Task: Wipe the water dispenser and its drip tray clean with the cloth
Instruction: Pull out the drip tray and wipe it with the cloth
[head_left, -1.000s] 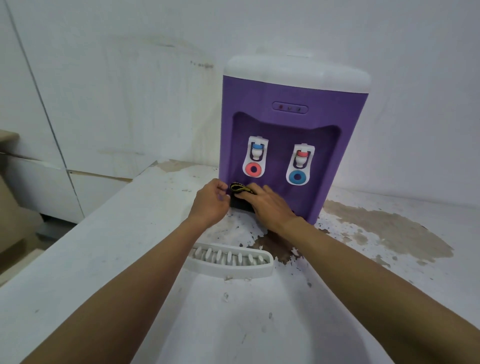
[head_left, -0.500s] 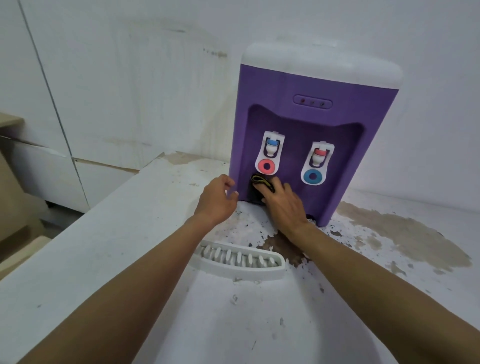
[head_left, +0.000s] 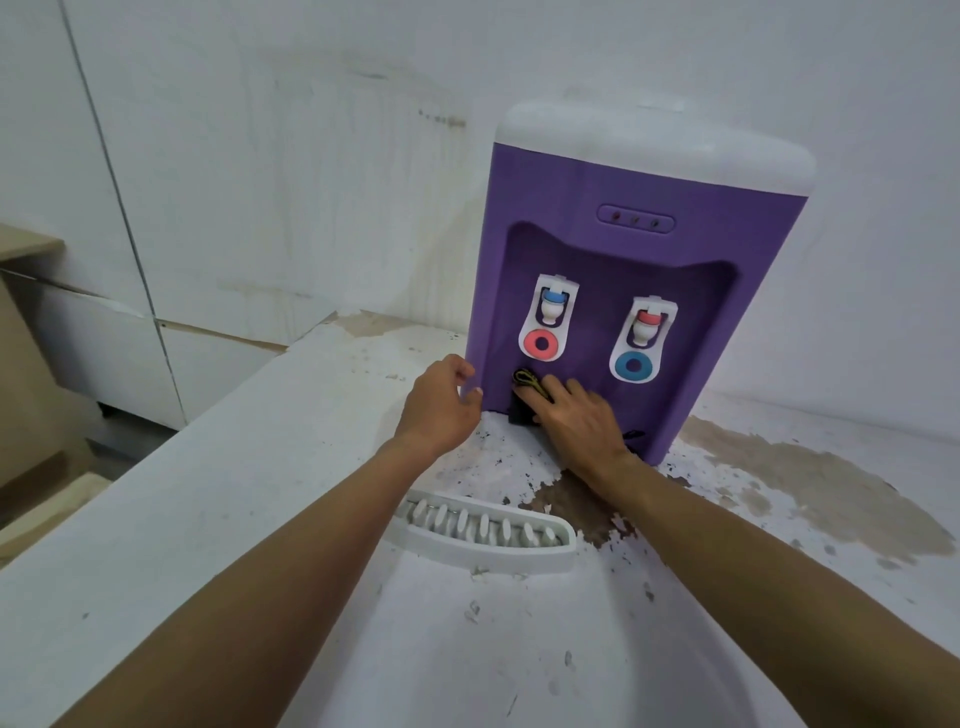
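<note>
A purple water dispenser (head_left: 644, 249) with a white top stands on the white counter. It has two white taps in its front recess. My right hand (head_left: 579, 421) presses a dark cloth with yellow edging (head_left: 527, 387) against the bottom of the recess, below the left tap. My left hand (head_left: 441, 405) rests at the dispenser's lower left corner with curled fingers, holding nothing. The white slotted drip tray (head_left: 488, 532) lies detached on the counter in front, between my forearms.
The counter (head_left: 208, 509) has peeling paint and brown bare patches (head_left: 810, 488) to the right of the dispenser. White walls stand behind. The counter's left edge drops off beside white cabinets (head_left: 130, 322) and a beige box.
My left hand has come off the dispenser's corner slightly. My right hand with the cloth stays low in the recess. The view has shifted, so the dispenser sits further right.
</note>
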